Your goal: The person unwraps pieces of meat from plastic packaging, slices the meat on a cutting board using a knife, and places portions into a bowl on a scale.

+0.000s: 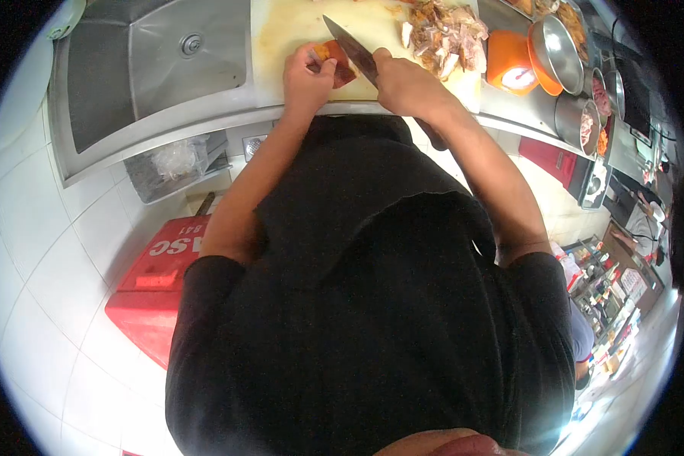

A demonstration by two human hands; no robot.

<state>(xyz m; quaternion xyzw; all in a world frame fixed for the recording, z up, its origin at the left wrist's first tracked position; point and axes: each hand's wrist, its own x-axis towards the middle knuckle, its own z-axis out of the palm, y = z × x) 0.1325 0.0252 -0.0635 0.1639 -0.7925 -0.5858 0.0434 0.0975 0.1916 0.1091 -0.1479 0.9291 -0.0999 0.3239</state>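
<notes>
On the pale cutting board (290, 24), my left hand (305, 85) is closed around a reddish-brown piece of meat (342, 70), with a bit of orange showing near the fingertips. My right hand (412, 85) grips the handle of a large kitchen knife (351, 47). The blade points away and to the left, close against the right side of the meat; whether it touches is hard to make out. A pile of chopped cooked meat (450, 36), brown and pale, lies on the board to the right of the knife.
A steel sink (148, 57) lies left of the board. To the right stand an orange kitchen scale (507, 55), a metal bowl (562, 55) and several food containers. Below the counter are a red box (156, 266) and a tray with clear plastic (178, 159).
</notes>
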